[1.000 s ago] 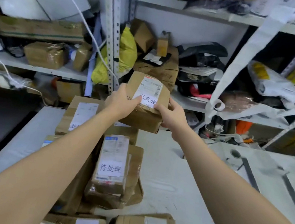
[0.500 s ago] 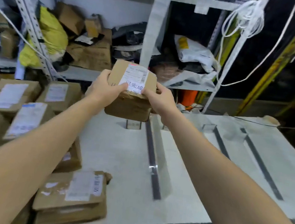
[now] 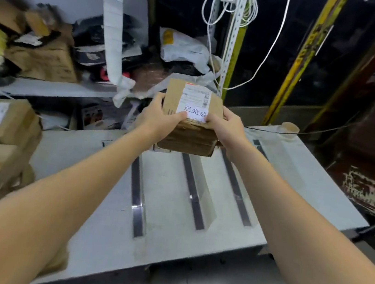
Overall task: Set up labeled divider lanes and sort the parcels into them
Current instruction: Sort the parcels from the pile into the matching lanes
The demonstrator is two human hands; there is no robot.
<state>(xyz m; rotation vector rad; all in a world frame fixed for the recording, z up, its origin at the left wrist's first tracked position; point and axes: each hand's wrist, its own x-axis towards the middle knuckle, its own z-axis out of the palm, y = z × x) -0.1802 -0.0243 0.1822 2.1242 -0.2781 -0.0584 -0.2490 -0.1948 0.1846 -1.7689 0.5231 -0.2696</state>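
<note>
both hands clasp one cardboard parcel (image 3: 190, 120) in the air, the left hand (image 3: 160, 119) on its left end and the right hand (image 3: 228, 129) on its right end, thumbs on top beside the white slip reading 已完成 (image 3: 195, 112). directly below the grip and running back toward the body lie three dark divider strips (image 3: 193, 190) on the grey table (image 3: 296, 181), their long axes pointing away from the person. the parcel hangs over the far ends of the lanes, roughly above the middle strip; which lane bears its label cannot be told. the unsorted boxes (image 3: 1, 123) sit well off to the left.
</note>
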